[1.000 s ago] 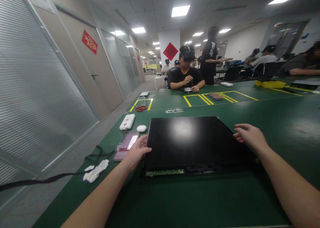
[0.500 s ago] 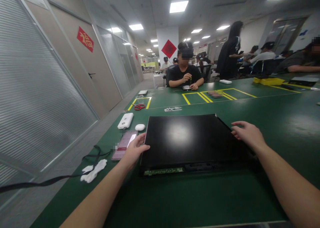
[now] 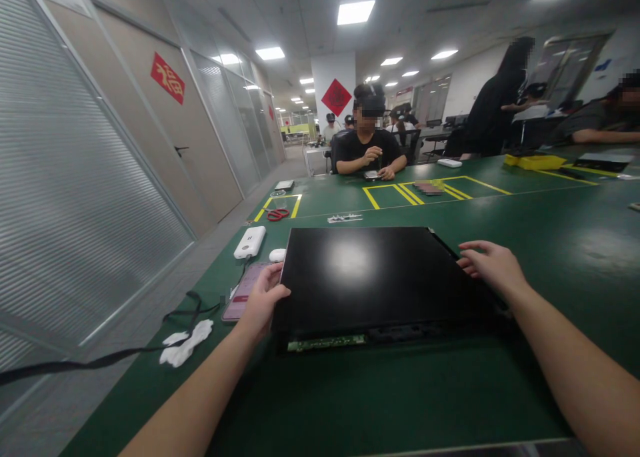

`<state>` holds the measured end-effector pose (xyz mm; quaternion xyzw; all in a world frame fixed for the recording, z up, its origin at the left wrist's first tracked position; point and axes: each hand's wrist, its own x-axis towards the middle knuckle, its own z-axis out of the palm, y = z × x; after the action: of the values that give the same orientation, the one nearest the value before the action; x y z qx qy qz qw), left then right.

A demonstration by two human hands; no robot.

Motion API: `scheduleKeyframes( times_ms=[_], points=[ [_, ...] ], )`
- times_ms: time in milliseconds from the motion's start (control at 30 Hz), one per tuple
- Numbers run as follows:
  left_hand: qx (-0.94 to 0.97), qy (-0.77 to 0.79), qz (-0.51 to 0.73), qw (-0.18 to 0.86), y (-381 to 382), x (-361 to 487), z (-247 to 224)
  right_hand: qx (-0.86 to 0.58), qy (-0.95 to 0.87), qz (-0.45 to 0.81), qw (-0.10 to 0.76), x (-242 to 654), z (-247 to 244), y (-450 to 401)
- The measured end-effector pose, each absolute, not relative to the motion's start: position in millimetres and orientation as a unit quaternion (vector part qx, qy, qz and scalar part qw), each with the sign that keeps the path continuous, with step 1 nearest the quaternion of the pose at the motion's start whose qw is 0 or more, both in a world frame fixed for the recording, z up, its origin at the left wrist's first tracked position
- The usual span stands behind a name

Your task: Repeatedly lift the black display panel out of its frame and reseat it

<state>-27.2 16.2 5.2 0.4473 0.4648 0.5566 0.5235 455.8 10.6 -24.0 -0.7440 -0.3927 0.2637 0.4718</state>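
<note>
A large flat black panel [image 3: 370,277] lies in front of me on the green table [image 3: 380,397], with a green circuit strip [image 3: 326,343] along its near edge. My left hand [image 3: 265,297] grips the panel's left edge, thumb on top and fingers at the side. At the right edge, my right hand [image 3: 493,268] has its fingers curved and apart, the index finger raised; whether its lower fingertips touch the panel is hard to tell. A phone [image 3: 241,298] lies partly behind my left hand, beside a white oval case [image 3: 277,255].
A white power bank [image 3: 250,242], red scissors [image 3: 277,214] and small white pieces [image 3: 345,218] lie beyond. Crumpled white tissue [image 3: 187,343] and a black strap [image 3: 100,363] are at left. Across the table sits a person [image 3: 370,147]; a yellow tray [image 3: 535,162] stands far right.
The panel's upper layer has shifted left relative to the circuit strip, together with my left hand, and now partly covers the white case. A standing person in the background has moved right.
</note>
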Motion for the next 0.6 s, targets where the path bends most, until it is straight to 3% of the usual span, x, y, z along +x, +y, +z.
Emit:
scheduleKeyframes(
  times_ms=[133,600],
  points=[
    [0.442,0.461,0.593,0.491,19.8,-31.3,-0.4,-0.739,-0.381,0.278,0.481,442.2,-15.8,8.5],
    [0.434,0.488,0.543,0.528,10.8,-18.4,6.2,-0.769,-0.372,0.249,0.456,450.4,-19.6,11.3]
  ],
)
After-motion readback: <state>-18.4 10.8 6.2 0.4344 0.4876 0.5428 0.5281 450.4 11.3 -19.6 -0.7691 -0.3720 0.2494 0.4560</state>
